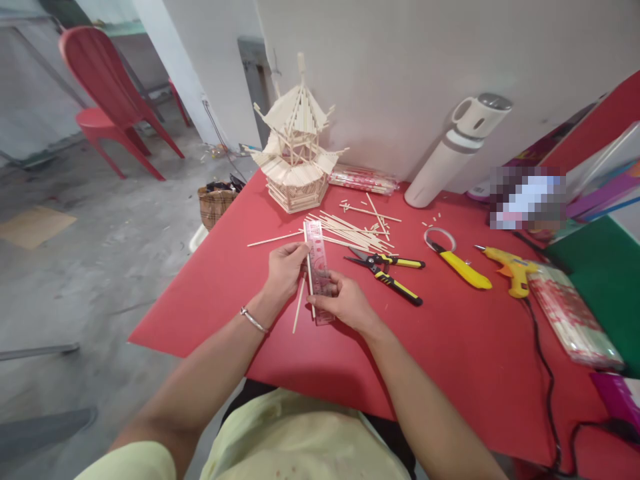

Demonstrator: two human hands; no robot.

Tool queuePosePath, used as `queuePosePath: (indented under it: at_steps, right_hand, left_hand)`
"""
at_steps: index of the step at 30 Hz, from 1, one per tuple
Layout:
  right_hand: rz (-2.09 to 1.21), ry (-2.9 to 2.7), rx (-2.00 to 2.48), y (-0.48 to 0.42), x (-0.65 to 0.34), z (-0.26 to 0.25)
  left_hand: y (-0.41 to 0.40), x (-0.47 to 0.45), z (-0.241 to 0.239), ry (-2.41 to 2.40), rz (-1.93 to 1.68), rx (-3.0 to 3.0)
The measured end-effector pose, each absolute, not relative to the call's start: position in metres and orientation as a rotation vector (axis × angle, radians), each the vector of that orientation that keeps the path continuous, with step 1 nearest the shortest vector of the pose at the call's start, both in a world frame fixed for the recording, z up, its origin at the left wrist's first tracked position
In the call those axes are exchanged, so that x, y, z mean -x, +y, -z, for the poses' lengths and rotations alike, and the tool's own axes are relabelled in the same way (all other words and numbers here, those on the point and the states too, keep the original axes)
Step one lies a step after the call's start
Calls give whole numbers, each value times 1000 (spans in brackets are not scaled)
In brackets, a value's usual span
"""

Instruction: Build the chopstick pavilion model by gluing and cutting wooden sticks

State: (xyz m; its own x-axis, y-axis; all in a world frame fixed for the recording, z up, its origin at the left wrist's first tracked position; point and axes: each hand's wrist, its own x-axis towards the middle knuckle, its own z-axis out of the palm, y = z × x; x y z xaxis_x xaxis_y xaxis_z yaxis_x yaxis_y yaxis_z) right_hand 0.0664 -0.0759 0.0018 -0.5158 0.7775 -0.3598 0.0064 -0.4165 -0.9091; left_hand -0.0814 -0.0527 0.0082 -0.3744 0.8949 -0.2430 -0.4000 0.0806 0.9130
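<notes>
My left hand (287, 270) pinches a thin wooden stick (309, 272) near its upper part. The stick lies along the left edge of a clear pinkish ruler (315, 241). My right hand (346, 301) is closed around the lower half of the ruler, its thumb pressing by the stick's lower end. Another loose stick (299, 308) slants on the table just below my left hand. Beyond the ruler lies a heap of sticks (350, 230). Pruning shears (387, 270) with yellow and black handles rest to the right, blades apart.
A pagoda model made of sticks (297, 147) stands at the back of the red table (210, 293). Farther right are a white bottle (445, 160), a yellow cutter (463, 268), a yellow glue gun (513, 269) with a black cord, and a packet of sticks (575, 317).
</notes>
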Motion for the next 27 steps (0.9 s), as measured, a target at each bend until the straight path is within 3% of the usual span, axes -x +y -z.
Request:
queuePosePath:
  at_steps: [27]
  right_hand:
    - [-1995,-1321,1084,-75,-67,-4]
  left_hand:
    - [-53,82,-10,1272,-1528,-540]
